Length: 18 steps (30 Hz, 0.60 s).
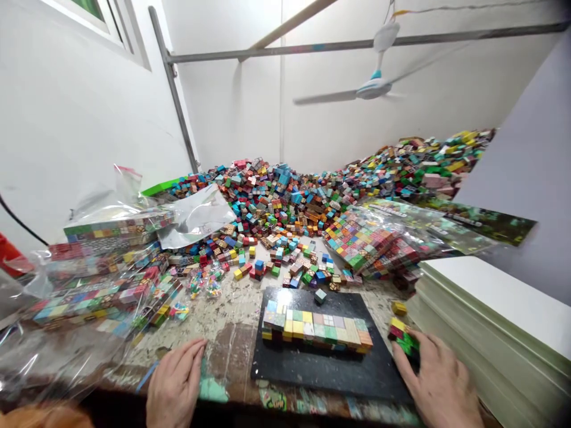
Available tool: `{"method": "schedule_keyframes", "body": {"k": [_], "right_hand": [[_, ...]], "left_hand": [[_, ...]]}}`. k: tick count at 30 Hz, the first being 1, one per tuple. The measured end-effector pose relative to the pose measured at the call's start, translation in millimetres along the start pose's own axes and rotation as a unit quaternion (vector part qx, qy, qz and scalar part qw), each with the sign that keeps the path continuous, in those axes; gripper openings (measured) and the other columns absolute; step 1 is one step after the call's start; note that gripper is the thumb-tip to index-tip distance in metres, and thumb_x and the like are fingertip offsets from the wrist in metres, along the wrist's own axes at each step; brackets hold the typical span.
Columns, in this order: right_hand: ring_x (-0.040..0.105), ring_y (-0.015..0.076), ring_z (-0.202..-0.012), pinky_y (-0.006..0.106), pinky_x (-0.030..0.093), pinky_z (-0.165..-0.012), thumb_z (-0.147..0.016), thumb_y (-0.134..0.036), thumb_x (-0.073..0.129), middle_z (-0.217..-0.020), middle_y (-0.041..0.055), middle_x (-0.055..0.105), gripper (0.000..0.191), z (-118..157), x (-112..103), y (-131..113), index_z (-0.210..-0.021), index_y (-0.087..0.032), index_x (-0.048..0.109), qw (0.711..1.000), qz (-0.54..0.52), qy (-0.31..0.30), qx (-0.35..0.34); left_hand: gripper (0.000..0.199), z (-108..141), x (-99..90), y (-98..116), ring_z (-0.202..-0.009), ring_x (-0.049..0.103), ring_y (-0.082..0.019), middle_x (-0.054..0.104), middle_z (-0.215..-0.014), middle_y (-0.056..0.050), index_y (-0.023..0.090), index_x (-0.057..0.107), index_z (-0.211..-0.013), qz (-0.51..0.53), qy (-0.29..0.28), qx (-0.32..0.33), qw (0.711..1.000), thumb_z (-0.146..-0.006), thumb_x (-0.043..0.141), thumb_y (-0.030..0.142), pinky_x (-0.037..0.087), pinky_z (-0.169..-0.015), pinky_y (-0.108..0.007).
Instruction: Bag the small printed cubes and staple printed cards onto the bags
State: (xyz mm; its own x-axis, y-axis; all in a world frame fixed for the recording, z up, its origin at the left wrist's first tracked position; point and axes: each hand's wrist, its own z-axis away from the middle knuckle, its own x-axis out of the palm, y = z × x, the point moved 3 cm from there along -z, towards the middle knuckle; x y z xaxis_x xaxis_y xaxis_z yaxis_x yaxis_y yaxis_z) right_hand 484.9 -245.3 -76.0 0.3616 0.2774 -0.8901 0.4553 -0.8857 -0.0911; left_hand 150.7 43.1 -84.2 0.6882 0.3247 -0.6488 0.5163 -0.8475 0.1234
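Observation:
Near the table's front edge, my left hand (175,380) rests with its fingers close together and nothing visible in it. At the right, my right hand (435,374) has its thumb and fingers around a few colored blocks (404,342) in green, red and yellow, beside the black board. Rows of patterned cubes (316,329) in yellow, pink, green and grey lie joined across the black board (321,368). A single grey-green cube (320,296) sits at the board's back edge. A yellow block (398,308) is just behind the blocks at my right hand.
A large heap of colored cubes (285,196) covers the back of the table (196,324). Plastic-wrapped block packs (98,285) lie at the left, and more packs (366,238) at the back right. A tall white stack (495,327) borders the right side.

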Motion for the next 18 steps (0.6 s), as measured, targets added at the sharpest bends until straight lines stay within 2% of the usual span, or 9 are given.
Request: {"method": "schedule_keyframes", "body": {"k": [5,12,18], "right_hand": [[0.052,0.0300,-0.089,0.043,0.045,-0.077,-0.084,-0.047,0.025,-0.111,0.0134,0.051,0.050,-1.5,-0.5,-0.4,-0.110,-0.016,0.055,0.999,-0.002,0.013,-0.033],[0.050,0.0281,-0.092,0.041,0.045,-0.076,-0.086,-0.045,0.029,-0.118,0.0075,0.051,0.045,-0.6,-4.6,-4.2,-0.115,-0.021,0.053,1.000,-0.012,-0.013,0.023],[0.049,0.0263,-0.097,0.040,0.044,-0.080,-0.086,-0.037,0.033,-0.123,0.0080,0.050,0.042,0.3,-13.2,-7.2,-0.119,-0.019,0.051,0.999,-0.023,-0.035,0.023]], "left_hand": [[0.025,2.9,1.4,-3.7,-0.088,0.058,-0.019,0.065,-0.098,-0.005,0.019,0.059,-0.102,-0.010,0.003,0.010,1.000,-0.089,0.041,0.031,0.043,-0.080,-0.033],[0.028,3.9,5.4,-9.3,-0.090,0.059,-0.020,0.065,-0.100,-0.007,0.017,0.057,-0.106,0.007,-0.015,0.028,0.999,-0.089,0.040,0.031,0.042,-0.085,-0.035],[0.029,9.7,14.4,-29.1,-0.088,0.061,-0.020,0.067,-0.098,-0.005,0.021,0.060,-0.101,0.031,-0.040,0.064,0.997,-0.086,0.041,0.037,0.044,-0.083,-0.033]]}}
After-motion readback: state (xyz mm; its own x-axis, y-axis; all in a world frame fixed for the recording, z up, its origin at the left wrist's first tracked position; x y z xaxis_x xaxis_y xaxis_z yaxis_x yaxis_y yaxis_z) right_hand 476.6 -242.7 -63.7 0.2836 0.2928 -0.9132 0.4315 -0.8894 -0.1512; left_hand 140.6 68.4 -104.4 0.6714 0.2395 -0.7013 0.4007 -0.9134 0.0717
